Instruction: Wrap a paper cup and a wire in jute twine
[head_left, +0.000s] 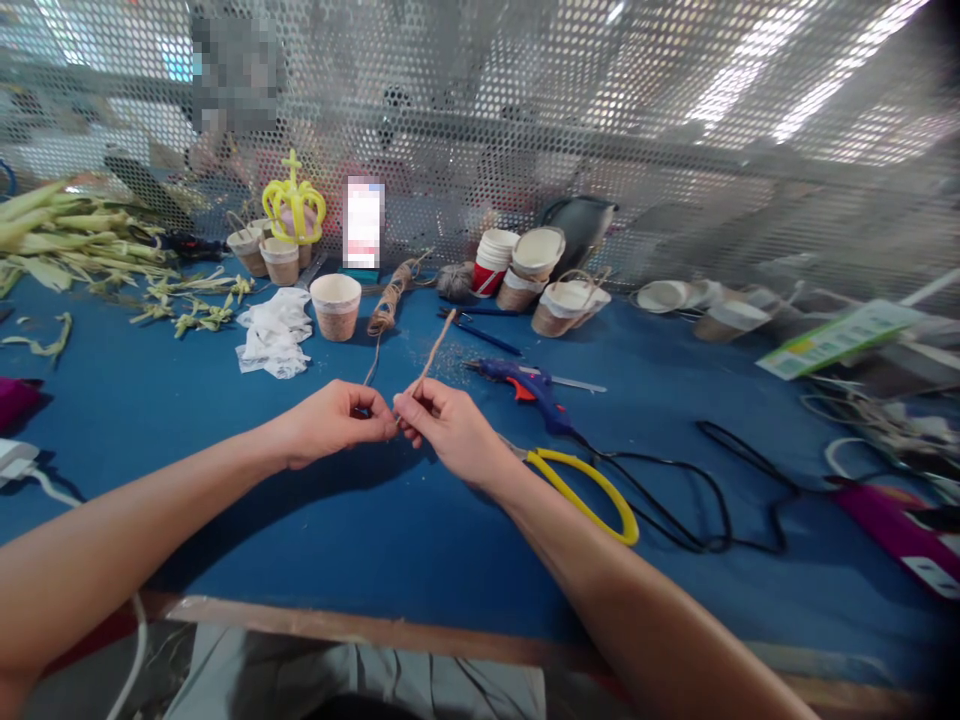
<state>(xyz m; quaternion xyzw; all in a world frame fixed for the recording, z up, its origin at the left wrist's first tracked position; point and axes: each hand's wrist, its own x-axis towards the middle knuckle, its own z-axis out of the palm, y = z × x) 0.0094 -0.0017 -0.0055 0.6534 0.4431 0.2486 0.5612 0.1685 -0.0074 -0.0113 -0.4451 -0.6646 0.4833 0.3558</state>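
Observation:
My left hand (330,425) and my right hand (450,428) meet fingertip to fingertip above the blue table. Thumb and fingers of the right one pinch a piece of brown twine (439,347), whose stiff-looking end points up and away. A thin strand runs from the twine bundle (388,302) down behind my left hand, whose fingers are pinched together on the twine near the right fingertips. Exactly how the strands cross there is hidden. Beyond the hands stands a paper-lined cup (336,308), with crumpled white cloth (275,332) beside it.
A blue glue gun (529,385) with a black cord lies right of my hands. Yellow-handled scissors (589,490) sit partly under my right forearm. Several cups (566,305), a yellow crown (293,205) and a lit phone (363,222) stand along the perforated metal screen (465,130). Dried husks (71,235) lie left.

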